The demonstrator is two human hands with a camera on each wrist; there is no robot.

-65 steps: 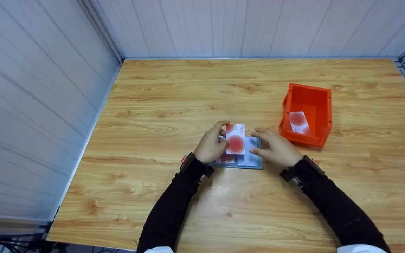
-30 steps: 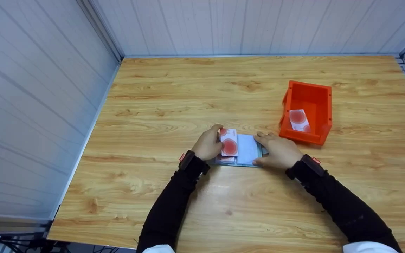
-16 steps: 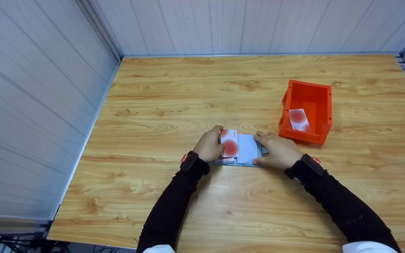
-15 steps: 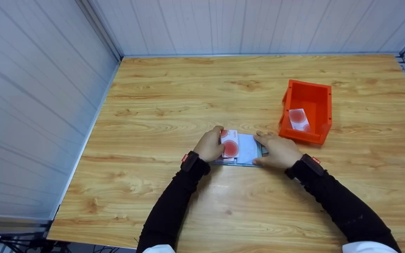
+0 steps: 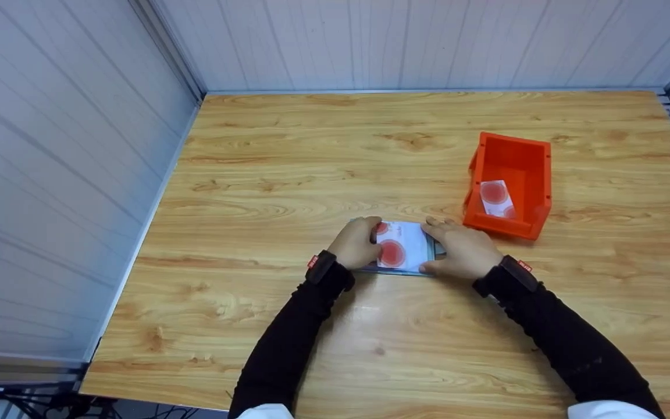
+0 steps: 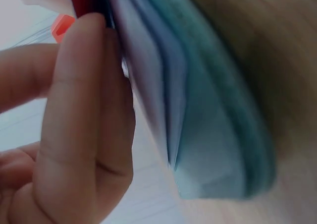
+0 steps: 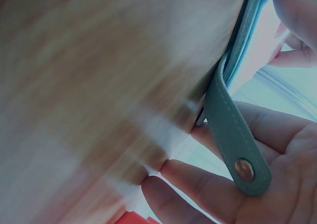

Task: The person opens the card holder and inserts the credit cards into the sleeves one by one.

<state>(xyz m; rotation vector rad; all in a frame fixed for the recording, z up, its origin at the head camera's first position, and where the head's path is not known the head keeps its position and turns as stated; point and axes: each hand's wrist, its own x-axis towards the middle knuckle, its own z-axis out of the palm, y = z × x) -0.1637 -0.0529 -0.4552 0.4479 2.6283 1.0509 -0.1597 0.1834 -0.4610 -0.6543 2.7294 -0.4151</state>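
Observation:
A teal card holder [image 5: 396,272] lies spread on the wooden table, its clear sleeves [image 6: 171,85] showing in the left wrist view. My left hand [image 5: 358,243] pinches a white card [image 5: 405,243] with red circles between thumb and fingers, low over the holder's right-hand page. At the holder's right edge, my right hand [image 5: 460,249] grips it, thumb at the near corner and fingers at the far one. The holder's strap [image 7: 230,125], with a metal snap, hangs across the right fingers. My left hand covers much of the left page.
An orange bin [image 5: 535,174] stands just beyond my right hand, with another card [image 5: 496,199] of the same print leaning inside. Pale panel walls [image 5: 335,46] border the table at the back and left. Cables [image 5: 15,404] lie past the table's near left corner.
My left hand first carried the card left and lower over the left page, then right onto the right-hand page. My right hand moved to the holder's right edge and stays there.

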